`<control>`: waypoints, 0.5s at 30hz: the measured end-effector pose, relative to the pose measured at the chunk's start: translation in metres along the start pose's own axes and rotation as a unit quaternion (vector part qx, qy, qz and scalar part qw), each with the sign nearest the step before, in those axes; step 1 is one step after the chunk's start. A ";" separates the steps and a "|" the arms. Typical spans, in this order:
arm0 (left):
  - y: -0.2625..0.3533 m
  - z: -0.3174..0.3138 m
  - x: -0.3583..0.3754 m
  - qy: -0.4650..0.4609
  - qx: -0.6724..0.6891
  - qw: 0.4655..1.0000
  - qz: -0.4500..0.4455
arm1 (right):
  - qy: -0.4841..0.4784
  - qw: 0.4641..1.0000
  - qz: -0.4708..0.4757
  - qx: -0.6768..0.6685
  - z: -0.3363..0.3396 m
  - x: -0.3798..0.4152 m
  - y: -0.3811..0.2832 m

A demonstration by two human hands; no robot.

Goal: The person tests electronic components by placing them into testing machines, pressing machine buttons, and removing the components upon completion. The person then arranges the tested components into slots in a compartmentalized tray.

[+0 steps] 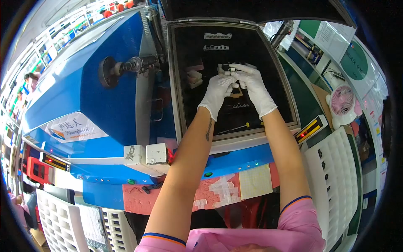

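My left hand (218, 89), in a white glove, reaches into the dark-floored machine chamber (191, 109). My right hand (253, 85), gloved the same way, meets it there. Between the fingertips of both hands is a small part with a pale square face (232, 69); its exact kind is too small to tell. Just below the fingers lies a tan block (236, 93), partly covered by them. Beyond the hands, two perforated metal strips (217, 36) lie one behind the other. Pale small blocks (194, 78) are left of my left hand.
A yellow-tipped thin tool (247, 125) lies near the chamber's front edge. The raised dark lid (252, 9) hangs over the back. A blue machine housing (111, 84) stands left. At right are a pink fan (342, 101) and a white foam tray (336, 176) holding several dark parts.
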State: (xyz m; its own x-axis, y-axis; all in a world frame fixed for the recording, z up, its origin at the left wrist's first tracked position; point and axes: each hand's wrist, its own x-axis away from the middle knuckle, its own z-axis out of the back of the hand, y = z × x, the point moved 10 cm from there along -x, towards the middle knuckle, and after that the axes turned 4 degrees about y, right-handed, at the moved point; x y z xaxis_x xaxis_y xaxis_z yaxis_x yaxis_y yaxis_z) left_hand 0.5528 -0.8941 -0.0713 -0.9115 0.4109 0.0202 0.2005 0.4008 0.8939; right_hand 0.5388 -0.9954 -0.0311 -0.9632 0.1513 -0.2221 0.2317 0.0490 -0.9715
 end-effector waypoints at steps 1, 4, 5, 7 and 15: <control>0.000 0.000 0.000 -0.002 0.003 1.000 0.007 | -0.003 1.000 0.000 0.003 0.000 0.000 0.001; -0.003 -0.002 0.000 -0.007 0.007 1.000 0.019 | 0.004 1.000 0.002 -0.003 -0.001 0.000 -0.001; -0.004 -0.003 -0.001 0.004 0.027 1.000 0.008 | 0.012 1.000 0.002 -0.011 -0.002 0.000 -0.002; -0.005 -0.002 -0.005 0.027 0.065 0.997 -0.014 | 0.020 1.000 0.003 -0.022 -0.003 0.000 -0.004; -0.014 -0.024 0.010 -0.041 -0.088 0.994 0.041 | 0.044 0.995 0.029 -0.082 0.011 -0.006 -0.018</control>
State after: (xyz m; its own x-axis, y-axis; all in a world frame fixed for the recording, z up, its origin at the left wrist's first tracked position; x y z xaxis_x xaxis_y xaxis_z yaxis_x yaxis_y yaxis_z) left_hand 0.5325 -0.9153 -0.0729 -0.8607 0.5049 0.0653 0.1994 0.2164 0.9557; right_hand 0.5386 -1.0075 -0.0136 -0.9339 0.2436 -0.2618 0.3120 0.1972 -0.9294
